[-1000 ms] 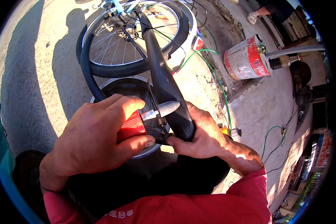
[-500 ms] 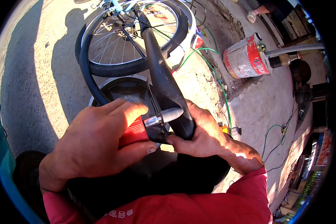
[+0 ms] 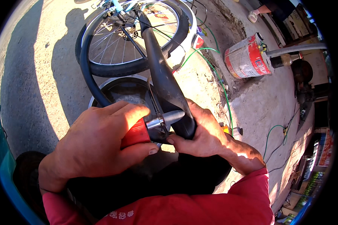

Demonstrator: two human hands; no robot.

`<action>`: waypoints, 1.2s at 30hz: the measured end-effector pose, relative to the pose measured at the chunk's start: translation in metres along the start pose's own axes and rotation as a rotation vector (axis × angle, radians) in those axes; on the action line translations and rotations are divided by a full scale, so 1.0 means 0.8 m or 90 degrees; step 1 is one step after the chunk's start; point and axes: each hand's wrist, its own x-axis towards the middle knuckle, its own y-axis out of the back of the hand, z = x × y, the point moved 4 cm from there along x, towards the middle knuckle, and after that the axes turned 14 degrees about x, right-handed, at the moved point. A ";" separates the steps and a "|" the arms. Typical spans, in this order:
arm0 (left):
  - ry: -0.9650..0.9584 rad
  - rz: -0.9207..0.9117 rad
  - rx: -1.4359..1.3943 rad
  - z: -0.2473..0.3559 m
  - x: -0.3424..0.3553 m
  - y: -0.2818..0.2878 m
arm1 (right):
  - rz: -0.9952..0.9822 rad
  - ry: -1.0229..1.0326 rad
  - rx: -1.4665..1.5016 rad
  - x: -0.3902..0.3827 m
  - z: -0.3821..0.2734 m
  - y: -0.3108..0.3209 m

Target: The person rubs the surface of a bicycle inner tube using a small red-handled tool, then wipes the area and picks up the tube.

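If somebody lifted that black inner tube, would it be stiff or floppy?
The black inner tube would probably flex and sag, since it curves loosely past the bicycle wheel. It's likely light for its size, as its wider stretch looks rounded, perhaps by air. Its smooth sheen suggests it might slip a little.

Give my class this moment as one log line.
left hand: grips red tool; right hand: holds black inner tube; ahead: bicycle wheel

Red tool [image 3: 136, 134] partly hidden
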 end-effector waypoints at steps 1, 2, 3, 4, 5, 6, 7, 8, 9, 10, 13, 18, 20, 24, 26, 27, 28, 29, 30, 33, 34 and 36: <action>-0.001 0.030 -0.002 -0.002 0.000 0.001 | 0.002 -0.001 -0.001 -0.001 0.001 0.001; -0.003 0.030 -0.003 -0.004 0.001 -0.001 | 0.006 0.003 -0.013 -0.003 0.002 0.001; -0.002 0.049 -0.003 -0.005 0.001 0.000 | 0.008 0.008 -0.023 -0.004 0.004 0.001; -0.002 0.068 -0.004 -0.006 0.001 0.001 | 0.002 0.031 -0.022 -0.003 0.004 0.001; -0.002 0.068 -0.003 -0.007 0.001 0.002 | 0.002 0.032 -0.023 -0.003 0.002 0.001; -0.003 0.064 0.006 -0.008 0.001 0.001 | -0.001 -0.003 -0.013 -0.003 0.002 0.001; -0.003 0.060 0.015 -0.009 0.001 0.000 | -0.003 -0.037 -0.005 -0.003 0.001 0.000; -0.004 0.060 0.014 -0.009 0.001 -0.001 | -0.003 -0.037 -0.005 -0.003 -0.001 0.000; -0.001 0.073 0.017 -0.008 0.000 0.000 | 0.003 -0.058 0.001 -0.003 -0.002 0.000; 0.002 0.085 0.020 -0.007 -0.001 0.001 | 0.009 -0.078 0.007 -0.003 -0.003 0.000; -0.002 0.084 0.002 -0.010 0.000 0.000 | 0.010 -0.084 0.007 -0.003 -0.005 0.000; 0.018 0.040 0.014 -0.005 -0.001 0.004 | 0.021 -0.031 -0.012 -0.004 0.000 -0.001; 0.021 0.033 0.008 -0.006 0.001 0.001 | 0.024 -0.037 -0.011 -0.004 0.003 0.000; 0.015 0.066 0.022 -0.006 0.000 0.004 | -0.012 0.010 -0.049 -0.002 0.003 0.000; 0.017 0.045 0.027 -0.005 -0.001 0.003 | -0.013 0.023 -0.051 -0.001 0.001 -0.001; 0.019 0.064 0.022 -0.007 0.000 0.003 | -0.018 0.003 -0.052 -0.001 -0.002 -0.001; 0.021 0.082 0.017 -0.008 0.000 0.002 | -0.022 -0.017 -0.053 -0.001 -0.003 -0.001; 0.021 0.082 0.016 -0.009 0.001 0.001 | -0.021 -0.018 -0.054 -0.002 -0.004 -0.002; 0.012 0.077 0.024 -0.008 0.000 0.001 | -0.001 -0.032 -0.030 -0.002 -0.005 -0.002; 0.011 0.053 0.032 -0.004 -0.002 0.004 | 0.017 -0.049 -0.005 -0.003 -0.004 -0.002; 0.018 0.033 0.031 -0.003 -0.002 0.004 | 0.016 -0.053 -0.006 -0.003 -0.004 -0.002; 0.025 0.049 0.029 -0.008 -0.001 0.003 | 0.014 -0.053 -0.016 -0.003 -0.005 -0.001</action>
